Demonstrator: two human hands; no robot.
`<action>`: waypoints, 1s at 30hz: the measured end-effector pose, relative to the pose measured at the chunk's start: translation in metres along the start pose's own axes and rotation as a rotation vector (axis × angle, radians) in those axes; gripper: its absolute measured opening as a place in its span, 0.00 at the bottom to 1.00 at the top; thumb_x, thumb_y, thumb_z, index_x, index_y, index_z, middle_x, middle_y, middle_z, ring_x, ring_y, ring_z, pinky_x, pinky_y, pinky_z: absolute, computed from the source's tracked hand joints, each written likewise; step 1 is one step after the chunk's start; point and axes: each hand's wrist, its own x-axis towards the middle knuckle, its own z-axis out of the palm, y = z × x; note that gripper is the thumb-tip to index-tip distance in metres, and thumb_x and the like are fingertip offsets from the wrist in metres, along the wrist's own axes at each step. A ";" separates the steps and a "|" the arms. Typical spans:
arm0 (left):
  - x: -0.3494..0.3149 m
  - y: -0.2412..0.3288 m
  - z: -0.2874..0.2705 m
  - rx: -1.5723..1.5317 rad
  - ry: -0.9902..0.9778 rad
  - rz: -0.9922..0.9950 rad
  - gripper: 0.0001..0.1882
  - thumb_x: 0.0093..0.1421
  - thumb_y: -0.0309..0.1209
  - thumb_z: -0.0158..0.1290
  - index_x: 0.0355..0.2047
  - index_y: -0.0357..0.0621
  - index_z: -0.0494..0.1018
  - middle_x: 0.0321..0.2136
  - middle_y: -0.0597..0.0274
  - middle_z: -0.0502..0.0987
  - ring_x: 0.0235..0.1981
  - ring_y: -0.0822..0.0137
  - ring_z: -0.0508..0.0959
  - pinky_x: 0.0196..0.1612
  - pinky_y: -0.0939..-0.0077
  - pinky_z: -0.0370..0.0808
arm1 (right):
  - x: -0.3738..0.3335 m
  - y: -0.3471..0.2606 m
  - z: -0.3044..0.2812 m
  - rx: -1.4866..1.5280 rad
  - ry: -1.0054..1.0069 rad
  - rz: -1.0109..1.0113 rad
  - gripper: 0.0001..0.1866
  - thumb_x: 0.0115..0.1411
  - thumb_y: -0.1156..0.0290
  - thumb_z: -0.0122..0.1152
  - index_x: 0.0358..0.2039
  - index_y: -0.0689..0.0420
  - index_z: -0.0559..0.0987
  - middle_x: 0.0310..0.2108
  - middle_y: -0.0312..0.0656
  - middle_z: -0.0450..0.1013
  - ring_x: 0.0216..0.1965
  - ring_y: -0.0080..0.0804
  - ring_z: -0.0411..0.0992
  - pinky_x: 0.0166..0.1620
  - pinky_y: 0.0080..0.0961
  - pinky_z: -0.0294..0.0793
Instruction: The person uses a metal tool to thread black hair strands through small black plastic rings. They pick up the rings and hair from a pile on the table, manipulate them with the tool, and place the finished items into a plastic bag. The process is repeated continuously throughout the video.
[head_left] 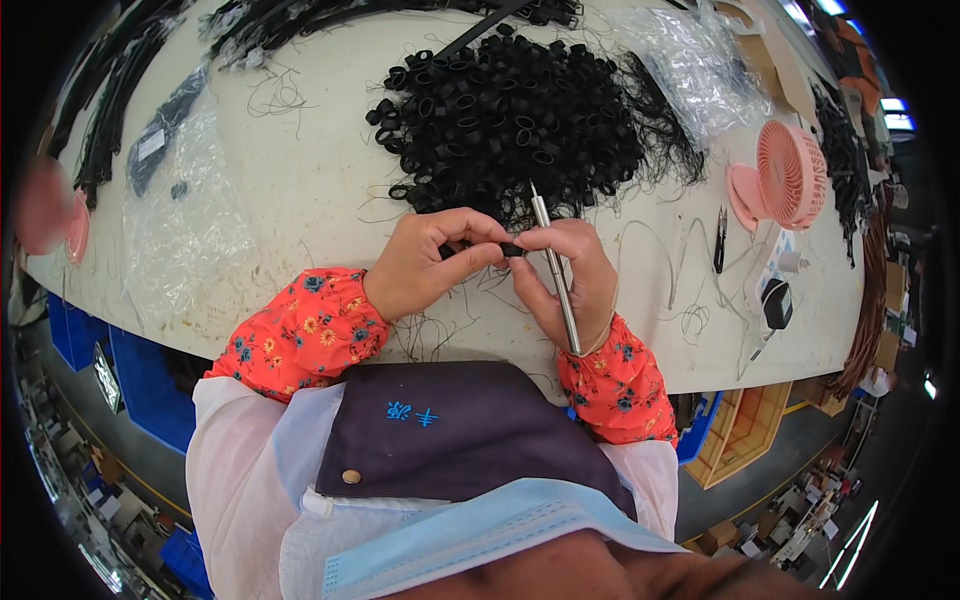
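My left hand (425, 262) pinches a small black strap loop (512, 250) between thumb and fingers, over the table's near side. The fingertips of my right hand (585, 268) meet the loop's other end. A slim silver pen-shaped tool (541, 210) with a thin pointed tip also rests in my right hand, tip pointing away from me. Just beyond both hands lies a large heap of black loops (510, 120), with loose black threads (665, 130) along its right side. Fingers partly cover the held loop.
Clear plastic bags (190, 230) lie on the left of the white table (310, 180), another bag (690, 70) at the far right. A pink fan (790, 175), a black pen (720, 240) and a cable with a black plug (776, 303) sit right. Black straps (330, 30) line the far edge.
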 end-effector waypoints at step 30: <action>-0.001 -0.007 0.002 -0.018 0.042 0.062 0.06 0.67 0.28 0.46 0.38 0.37 0.65 0.30 0.63 0.75 0.32 0.75 0.77 0.37 0.82 0.73 | -0.007 0.000 -0.012 0.781 -0.062 0.462 0.15 0.69 0.66 0.45 0.41 0.66 0.74 0.26 0.42 0.74 0.32 0.28 0.75 0.42 0.26 0.72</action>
